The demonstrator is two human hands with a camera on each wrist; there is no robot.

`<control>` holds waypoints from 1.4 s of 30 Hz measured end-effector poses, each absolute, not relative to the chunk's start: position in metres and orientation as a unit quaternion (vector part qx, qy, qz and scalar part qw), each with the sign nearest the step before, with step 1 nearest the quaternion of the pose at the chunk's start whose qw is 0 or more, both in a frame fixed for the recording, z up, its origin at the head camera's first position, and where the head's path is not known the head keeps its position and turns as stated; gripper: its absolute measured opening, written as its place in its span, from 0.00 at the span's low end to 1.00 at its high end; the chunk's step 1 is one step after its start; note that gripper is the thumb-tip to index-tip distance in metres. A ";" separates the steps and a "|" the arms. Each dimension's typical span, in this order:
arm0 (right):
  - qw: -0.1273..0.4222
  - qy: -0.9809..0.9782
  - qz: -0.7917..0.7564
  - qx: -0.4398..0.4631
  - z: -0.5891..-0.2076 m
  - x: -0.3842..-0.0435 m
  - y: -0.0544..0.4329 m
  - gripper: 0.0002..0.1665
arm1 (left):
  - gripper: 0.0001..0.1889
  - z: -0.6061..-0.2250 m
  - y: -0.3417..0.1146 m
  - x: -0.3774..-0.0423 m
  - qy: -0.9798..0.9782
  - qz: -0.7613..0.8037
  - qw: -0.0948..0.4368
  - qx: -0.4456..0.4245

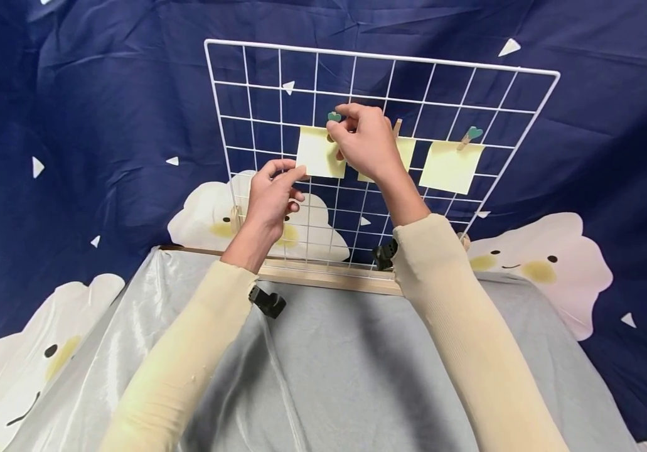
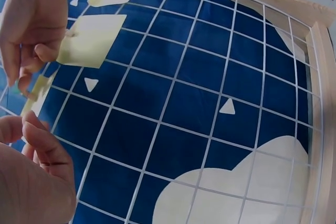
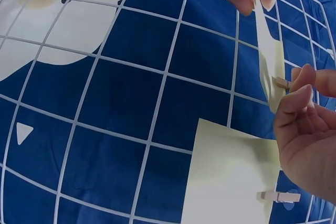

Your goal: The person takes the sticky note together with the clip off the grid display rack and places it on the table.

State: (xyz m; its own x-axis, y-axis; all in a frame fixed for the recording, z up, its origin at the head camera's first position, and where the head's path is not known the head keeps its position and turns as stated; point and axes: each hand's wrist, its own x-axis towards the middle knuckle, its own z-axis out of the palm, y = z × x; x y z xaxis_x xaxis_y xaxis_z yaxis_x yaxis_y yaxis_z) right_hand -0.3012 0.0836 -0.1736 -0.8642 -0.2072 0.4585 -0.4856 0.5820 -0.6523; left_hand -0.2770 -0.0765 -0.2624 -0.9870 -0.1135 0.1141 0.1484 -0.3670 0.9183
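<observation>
A pale yellow paper note (image 1: pixel 314 150) lies against the white wire grid panel (image 1: pixel 382 58). My left hand (image 1: pixel 269 198) pinches this note by its lower left corner. At its top edge, my right hand (image 1: pixel 371 141) pinches a small wooden clothespin with a green heart (image 1: pixel 334 117). In the right wrist view, the tip of that clothespin (image 3: pixel 282 82) sits over the note's edge. A second note (image 1: pixel 406 150), partly hidden behind my right hand, hangs under another clothespin (image 1: pixel 397 127). Farther right, a third note (image 1: pixel 453 166) hangs from a green-heart clothespin (image 1: pixel 472 134).
The grid stands upright in a wooden base (image 1: pixel 329 277) at the back of a table with a grey cloth (image 1: pixel 323 351). Behind it hangs a dark blue curtain (image 1: pixel 103 125) printed with clouds and white triangles. Small black cameras (image 1: pixel 267 302) are strapped at both wrists.
</observation>
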 end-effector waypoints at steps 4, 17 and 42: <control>0.172 -0.872 0.415 0.195 -0.174 -0.302 0.082 0.23 | 0.07 -0.261 -0.075 -0.278 -0.556 -0.827 0.079 -0.019; 0.209 -0.859 0.432 0.179 -0.175 -0.306 0.078 0.15 | 0.06 -0.255 -0.070 -0.278 -0.539 -0.837 0.083 -0.026; 0.260 -0.811 0.493 0.177 -0.188 -0.311 0.071 0.11 | 0.06 -0.254 -0.073 -0.278 -0.544 -0.835 0.081 -0.025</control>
State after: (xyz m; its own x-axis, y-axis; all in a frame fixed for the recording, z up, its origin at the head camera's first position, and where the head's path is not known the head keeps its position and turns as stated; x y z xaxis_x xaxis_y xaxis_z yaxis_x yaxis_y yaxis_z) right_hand -0.3112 0.0712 -0.1878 -0.8023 -0.0302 0.5962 -0.5430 0.4518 -0.7078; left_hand -0.2777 -0.0732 -0.2544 -0.9856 -0.1078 0.1300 0.1625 -0.3948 0.9043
